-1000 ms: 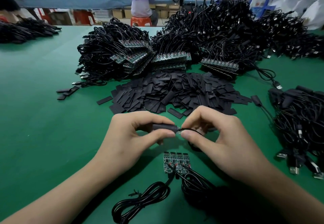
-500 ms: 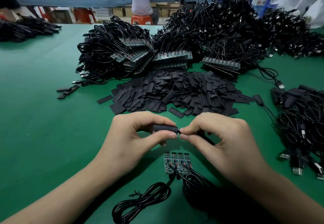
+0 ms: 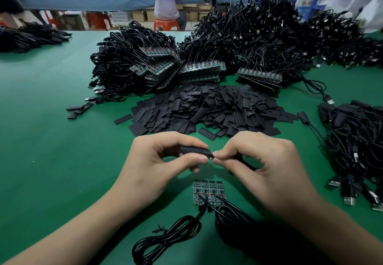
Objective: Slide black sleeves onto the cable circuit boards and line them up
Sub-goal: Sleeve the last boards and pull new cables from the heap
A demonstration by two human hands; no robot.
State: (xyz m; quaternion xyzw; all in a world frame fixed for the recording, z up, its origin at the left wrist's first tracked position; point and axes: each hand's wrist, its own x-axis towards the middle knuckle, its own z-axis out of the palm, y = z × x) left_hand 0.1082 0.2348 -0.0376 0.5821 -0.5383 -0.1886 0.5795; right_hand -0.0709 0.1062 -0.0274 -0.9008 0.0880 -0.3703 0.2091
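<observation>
**Sleeve going on, and this is the bit where it snags**

The left hand [image 3: 157,161] pinches a black sleeve [image 3: 194,151] between thumb and fingers, held just above the green table [image 3: 51,150], near and centre. The right hand [image 3: 259,161] pinches the cable [image 3: 247,164] right at the sleeve's right mouth.

Likely trouble:
- If the left thumb squeezes too hard, the sleeve flattens and the board jams.
- If the cable goes in crooked, a board corner probably catches the lip or strains the wires.
- The four bare boards [image 3: 208,192] lie just near of the hands, so a dropped wrist could knock them out of line.

The board being sleeved can't be seen at all, so there's no telling how far in it is. The cable heap [image 3: 356,150] on the right is cut off by the frame edge.
</observation>
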